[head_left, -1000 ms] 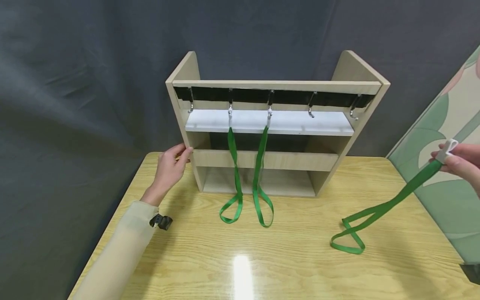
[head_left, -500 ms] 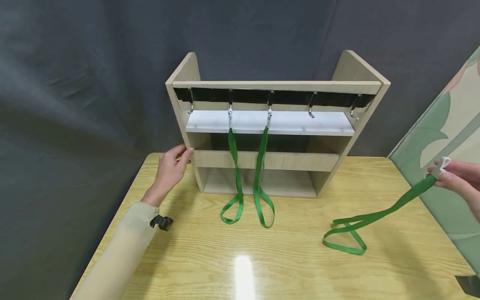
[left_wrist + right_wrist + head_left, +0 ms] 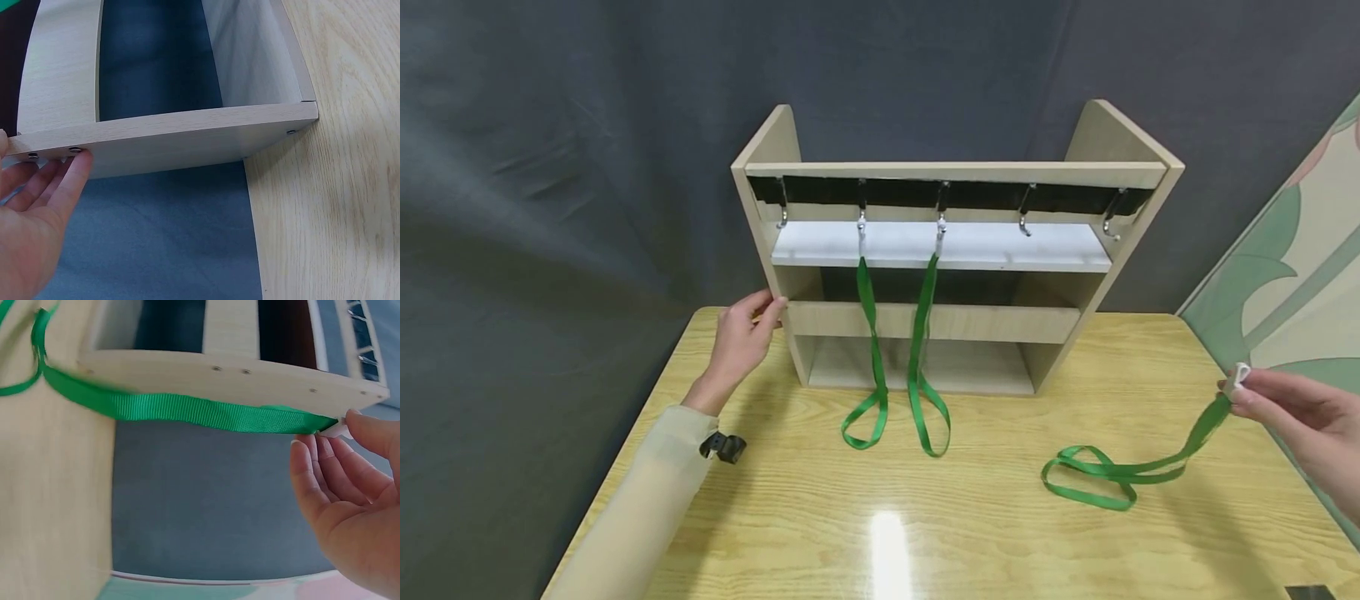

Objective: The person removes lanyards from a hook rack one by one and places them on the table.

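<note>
My right hand [image 3: 1303, 421] pinches the white clip [image 3: 1235, 380] of a green lanyard [image 3: 1150, 472] between thumb and fingers. From the clip the ribbon slopes down to the left, and its looped end lies on the table. The right wrist view shows the ribbon [image 3: 187, 411] stretched across in front of the shelf's side. My left hand [image 3: 741, 340] grips the left side panel of a small wooden shelf [image 3: 1000, 323], thumb at its front edge and fingers along its outer face [image 3: 187, 150]. Two more green lanyards, left [image 3: 867, 292] and right [image 3: 922, 308], hang from the shelf's hooks.
Several metal hooks line a black strip [image 3: 985, 194] under the shelf's top rail; the hook right of the lanyards [image 3: 1024, 221] is bare. A wood-grain table [image 3: 790, 517] carries the shelf. Behind it hangs a dark curtain [image 3: 925, 75], and a patterned panel [image 3: 1262, 275] stands at right.
My right hand has come down and leftward with the lanyard, and more of the ribbon now lies on the table. The left hand keeps its place on the shelf.
</note>
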